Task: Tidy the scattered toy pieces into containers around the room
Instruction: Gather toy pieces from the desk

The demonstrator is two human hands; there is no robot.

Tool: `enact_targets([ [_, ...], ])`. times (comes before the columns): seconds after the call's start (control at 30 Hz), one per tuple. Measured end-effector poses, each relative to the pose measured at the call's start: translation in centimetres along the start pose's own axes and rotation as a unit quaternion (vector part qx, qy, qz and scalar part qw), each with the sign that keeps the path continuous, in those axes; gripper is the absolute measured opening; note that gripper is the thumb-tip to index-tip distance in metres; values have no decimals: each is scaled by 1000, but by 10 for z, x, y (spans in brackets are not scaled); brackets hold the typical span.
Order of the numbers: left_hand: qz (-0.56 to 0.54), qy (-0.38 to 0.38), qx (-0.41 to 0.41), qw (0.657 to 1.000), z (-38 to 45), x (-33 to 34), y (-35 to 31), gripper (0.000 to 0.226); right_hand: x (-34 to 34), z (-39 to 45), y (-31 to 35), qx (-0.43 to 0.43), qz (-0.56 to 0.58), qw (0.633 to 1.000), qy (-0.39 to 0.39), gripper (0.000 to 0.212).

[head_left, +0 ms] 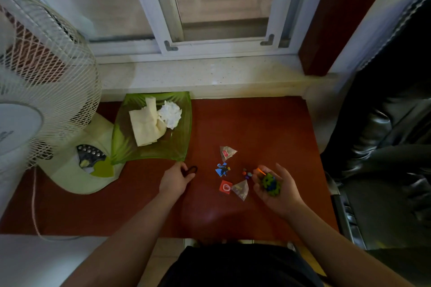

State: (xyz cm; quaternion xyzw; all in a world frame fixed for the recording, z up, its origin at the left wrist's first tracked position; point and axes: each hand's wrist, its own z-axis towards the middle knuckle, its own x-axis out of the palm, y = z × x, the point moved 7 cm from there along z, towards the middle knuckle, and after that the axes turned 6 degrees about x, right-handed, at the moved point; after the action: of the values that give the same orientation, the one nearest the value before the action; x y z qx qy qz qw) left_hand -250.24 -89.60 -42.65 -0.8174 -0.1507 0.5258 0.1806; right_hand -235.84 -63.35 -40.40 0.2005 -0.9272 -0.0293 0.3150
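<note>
my right hand (275,187) is lying palm up over the red-brown table (256,123), fingers loosely curled and cupping a cluster of toy pieces (270,184) — green, spiky-edged shapes with blue parts showing between them. an orange piece (260,171) is sticking out by the fingertips. just left of that hand, small beads (246,173) in orange, blue and purple are lying on the table.

my left hand (176,180) is resting palm down near the corner of the green tray (184,123), its fingers touching a thin dark loop (191,169); whether they are pinching it, i cannot tell.

between the hands, more items are lying apart from each other: a blue jigsaw piece (222,169), two clear pyramid sachets (227,152) (241,190) and a red square packet (225,186) bearing a white ring mark — no lettering is readable on it. the upper sachet is carrying a small red tag, too small to read.

the tray is holding folded cream paper (145,126) and a crumpled white tissue (170,113). a white fan (42,77) is standing at the left.
</note>
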Motion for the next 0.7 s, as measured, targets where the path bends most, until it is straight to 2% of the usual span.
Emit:
enact_targets([
  [0.2, 52, 18, 52, 997, 2, 3, -8, 19, 6, 1, 0, 6, 21, 1000, 22, 44],
  [0.27, 30, 12, 64, 997, -2, 2, -12, 18, 6, 2, 0, 9, 18, 1000, 23, 45],
  [0.4, -46, 17, 57, 997, -6, 2, -21, 30, 5, 4, 0, 11, 9, 1000, 9, 40],
  [0.47, -142, 37, 27, 989, -10, 7, -25, 26, 4, 4, 2, 8, -1, 1000, 4, 32],
  [0.57, -331, 87, -19, 939, -19, 17, -43, 15, 4, 5, 4, 9, -16, 1000, 11, 25],
  [0.7, -403, 112, -35, 908, -19, 21, -66, 5, 2, 2, 9, 3, -16, 1000, 18, 22],
])
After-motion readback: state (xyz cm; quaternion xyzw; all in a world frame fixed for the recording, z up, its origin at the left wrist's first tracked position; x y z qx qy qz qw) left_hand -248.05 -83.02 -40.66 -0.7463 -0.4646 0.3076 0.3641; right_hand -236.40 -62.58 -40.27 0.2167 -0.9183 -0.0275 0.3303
